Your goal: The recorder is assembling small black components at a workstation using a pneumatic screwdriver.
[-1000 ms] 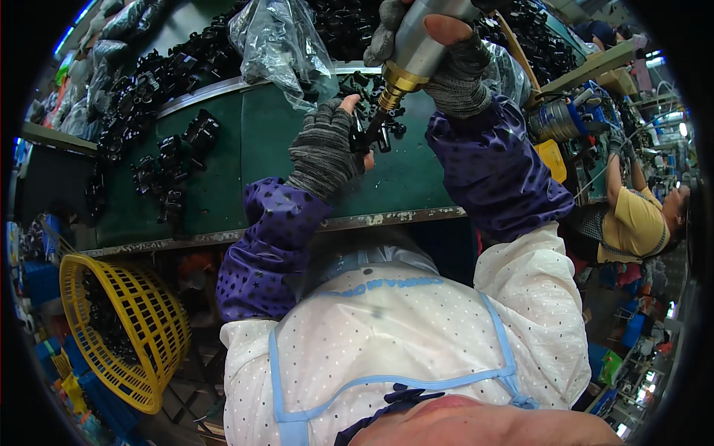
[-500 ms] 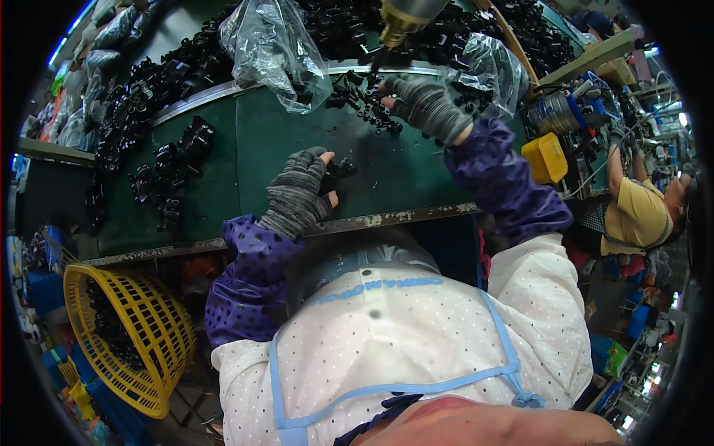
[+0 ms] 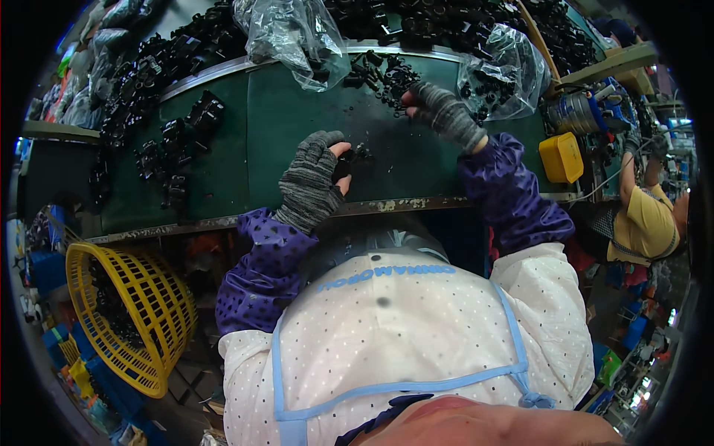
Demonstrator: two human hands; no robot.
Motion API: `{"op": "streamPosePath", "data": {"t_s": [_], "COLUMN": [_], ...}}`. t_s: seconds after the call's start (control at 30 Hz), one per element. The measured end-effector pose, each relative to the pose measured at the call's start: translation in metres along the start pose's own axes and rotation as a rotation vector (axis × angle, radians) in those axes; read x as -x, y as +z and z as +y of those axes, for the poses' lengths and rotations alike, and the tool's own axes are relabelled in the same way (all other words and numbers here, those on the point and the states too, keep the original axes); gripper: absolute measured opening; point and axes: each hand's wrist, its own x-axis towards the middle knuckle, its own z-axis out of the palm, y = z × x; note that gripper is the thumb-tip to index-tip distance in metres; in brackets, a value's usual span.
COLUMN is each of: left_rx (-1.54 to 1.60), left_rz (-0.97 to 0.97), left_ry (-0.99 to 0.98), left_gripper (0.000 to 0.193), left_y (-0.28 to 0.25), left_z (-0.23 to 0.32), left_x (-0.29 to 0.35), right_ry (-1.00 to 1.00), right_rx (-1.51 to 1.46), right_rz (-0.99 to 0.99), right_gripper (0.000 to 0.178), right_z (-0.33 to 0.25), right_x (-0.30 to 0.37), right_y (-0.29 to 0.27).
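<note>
My left hand (image 3: 312, 178), in a grey knitted fingerless glove, is closed around a small black plastic part (image 3: 355, 155) on the green tabletop (image 3: 286, 111). The glove and fingers hide much of that part. Gloved the same way, my right hand (image 3: 445, 115) is at the near right edge of a heap of small black parts (image 3: 398, 77), several of them ring-shaped. Its bare fingertips are drawn together and point left. Anything between them is too small to make out.
Larger black plastic parts (image 3: 204, 111) lie at the left, with more heaped behind a metal strip (image 3: 212, 78). Clear plastic bags (image 3: 294, 41) rest at the back. At right are a yellow container (image 3: 561, 157) and a co-worker (image 3: 647, 215); a yellow basket (image 3: 167, 320) stands lower left.
The power screwdriver at the top has gone out of view. My right hand has shifted slightly right and nearer. My left hand still holds the black part; the whole view has shifted a little.
</note>
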Motion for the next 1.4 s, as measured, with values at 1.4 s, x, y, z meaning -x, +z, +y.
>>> {"op": "streamPosePath", "data": {"t_s": [1.4], "left_rx": [-0.045], "left_rz": [0.053], "left_ry": [0.101], "left_gripper": [0.051], "left_y": [0.004], "left_z": [0.004], "left_x": [0.004], "right_ry": [-0.132], "right_rx": [0.727], "right_rz": [0.234], "right_gripper": [0.033], "right_z": [-0.022], "right_x": [0.03], "right_y": [0.024]}}
